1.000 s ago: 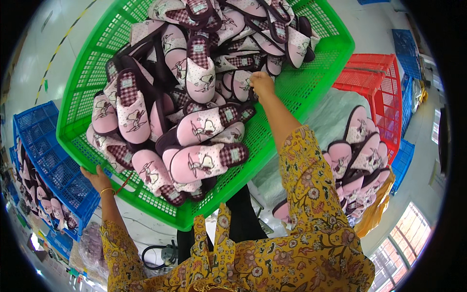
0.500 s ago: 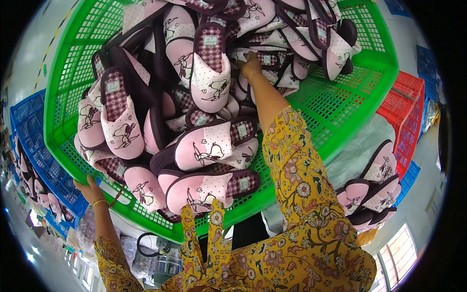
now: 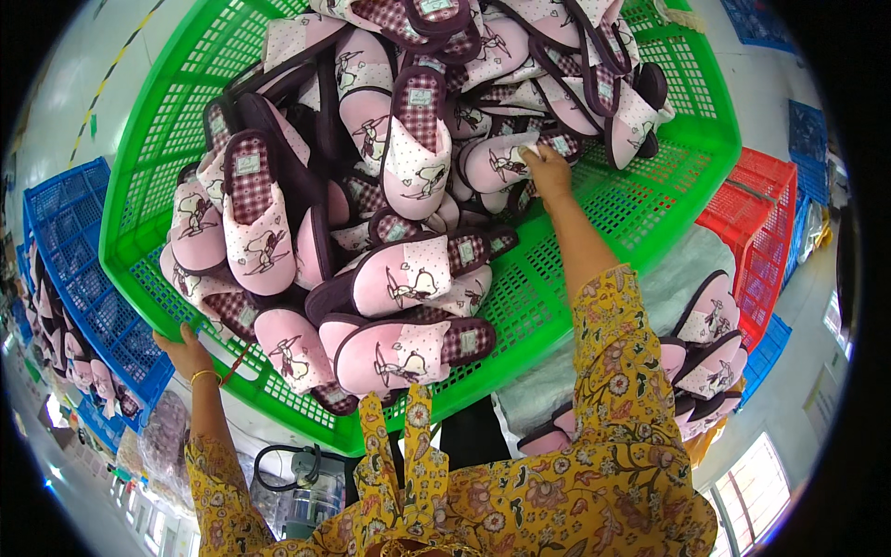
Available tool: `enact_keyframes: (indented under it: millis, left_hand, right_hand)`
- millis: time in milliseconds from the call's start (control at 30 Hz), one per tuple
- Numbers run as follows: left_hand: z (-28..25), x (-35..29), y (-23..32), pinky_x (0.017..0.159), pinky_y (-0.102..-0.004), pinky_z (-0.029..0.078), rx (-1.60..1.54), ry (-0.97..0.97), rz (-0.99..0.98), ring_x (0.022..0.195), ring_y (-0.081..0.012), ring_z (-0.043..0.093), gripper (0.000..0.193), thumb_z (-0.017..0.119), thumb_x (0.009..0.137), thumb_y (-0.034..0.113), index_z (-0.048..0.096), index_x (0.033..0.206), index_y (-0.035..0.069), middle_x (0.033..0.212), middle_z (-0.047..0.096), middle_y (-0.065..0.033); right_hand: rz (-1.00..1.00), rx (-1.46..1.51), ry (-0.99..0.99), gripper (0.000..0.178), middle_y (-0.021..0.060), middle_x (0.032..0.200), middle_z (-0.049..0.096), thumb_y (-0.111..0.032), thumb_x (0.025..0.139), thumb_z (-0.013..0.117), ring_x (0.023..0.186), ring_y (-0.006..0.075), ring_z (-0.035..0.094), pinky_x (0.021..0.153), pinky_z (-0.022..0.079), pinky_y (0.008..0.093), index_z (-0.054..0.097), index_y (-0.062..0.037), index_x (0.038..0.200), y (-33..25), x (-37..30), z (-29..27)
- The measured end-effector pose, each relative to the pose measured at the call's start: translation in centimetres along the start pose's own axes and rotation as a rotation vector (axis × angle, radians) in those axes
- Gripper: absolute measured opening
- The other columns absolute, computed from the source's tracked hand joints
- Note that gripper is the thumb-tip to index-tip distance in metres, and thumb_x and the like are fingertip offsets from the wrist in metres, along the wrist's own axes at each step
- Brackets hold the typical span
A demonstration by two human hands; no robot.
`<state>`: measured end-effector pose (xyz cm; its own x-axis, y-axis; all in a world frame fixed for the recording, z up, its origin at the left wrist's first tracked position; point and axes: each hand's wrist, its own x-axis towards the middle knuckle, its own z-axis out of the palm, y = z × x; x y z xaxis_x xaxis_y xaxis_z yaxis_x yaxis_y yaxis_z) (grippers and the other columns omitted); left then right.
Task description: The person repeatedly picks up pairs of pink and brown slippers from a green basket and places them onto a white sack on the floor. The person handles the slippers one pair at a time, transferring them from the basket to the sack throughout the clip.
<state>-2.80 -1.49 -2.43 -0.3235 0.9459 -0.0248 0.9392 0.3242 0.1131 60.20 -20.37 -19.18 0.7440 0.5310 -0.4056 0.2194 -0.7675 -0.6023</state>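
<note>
**Both hands on green basket of slippers**

Left hand (image 3: pixel 186 353) grips the near-left rim of the green basket (image 3: pixel 640 200), fingers clenched on the edge. Right hand (image 3: pixel 549 172) reaches into the pile, fingers grasping a pink slipper (image 3: pixel 497 162) right of centre. Blue crate (image 3: pixel 65 232) stands left; red crate (image 3: pixel 770 223) right, more slippers (image 3: pixel 710 339) below it.

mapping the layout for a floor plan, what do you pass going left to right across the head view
blue crate holding slippers → left hand gripping the rim of the green basket → heap of pink slippers → right hand on a slipper → red crate → blue crates
</note>
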Motion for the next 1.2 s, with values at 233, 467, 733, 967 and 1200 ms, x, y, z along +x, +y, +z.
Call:
enact_keyframes:
  millis: [233,467,733,967,1200]
  left_hand:
    - [-0.9,-0.6,1.4,0.090,-0.0418,0.045,-0.015,-0.026,-0.014,0.108,-0.0381,0.058,0.066,0.058,0.089,0.028,0.026,0.141,0.002,0.123,0.056,-0.0221]
    - [-0.6,-0.5,1.5,0.090,-0.0417,0.045,0.019,-0.042,-0.021,0.110,-0.0395,0.056,0.068,0.057,0.089,0.028,0.025,0.141,-0.001,0.126,0.054,-0.0244]
    - [-1.2,-0.6,1.5,0.087,-0.0447,0.045,0.030,-0.036,-0.085,0.111,-0.0409,0.054,0.069,0.056,0.090,0.028,0.023,0.143,0.002,0.130,0.051,-0.0245]
    - [-1.1,-0.8,2.1,0.085,-0.0447,0.046,-0.010,-0.022,-0.095,0.106,-0.0406,0.057,0.068,0.056,0.090,0.024,0.021,0.144,0.005,0.126,0.055,-0.0219]
    - [-1.7,-1.1,2.8,0.085,-0.0449,0.046,-0.025,-0.009,-0.097,0.105,-0.0408,0.058,0.066,0.057,0.090,0.023,0.023,0.144,0.006,0.125,0.055,-0.0219]
  right_hand:
    - [-0.059,0.205,-0.131,0.027,-0.0025,0.062,0.047,-0.026,0.080,0.070,0.057,0.0089,0.039,0.052,0.033,0.0288,0.058,-0.0031,0.070,-3.0,-3.4,-2.2]
    - [-0.230,-0.033,-0.133,0.033,0.0167,0.086,0.062,-0.032,0.076,0.069,0.078,0.0309,0.058,0.071,0.046,0.0381,0.063,-0.0003,0.085,-3.4,-5.4,-3.7]
    - [-0.309,-0.132,0.014,0.032,0.0197,0.075,0.056,-0.032,0.081,0.066,0.073,0.0399,0.055,0.065,0.042,0.0462,0.056,-0.0018,0.078,-7.1,-8.1,-2.7]
    - [0.383,0.540,0.187,0.032,0.0066,0.062,0.051,-0.031,0.088,0.062,0.059,0.0149,0.051,0.056,0.045,0.0309,0.052,-0.0036,0.074,-9.0,-8.5,-5.0]
    - [0.308,1.334,0.158,0.016,-0.0008,0.084,0.053,-0.020,0.094,0.057,0.071,0.0105,0.055,0.069,0.051,0.0301,0.051,-0.0073,0.101,-14.3,-7.2,-6.8]
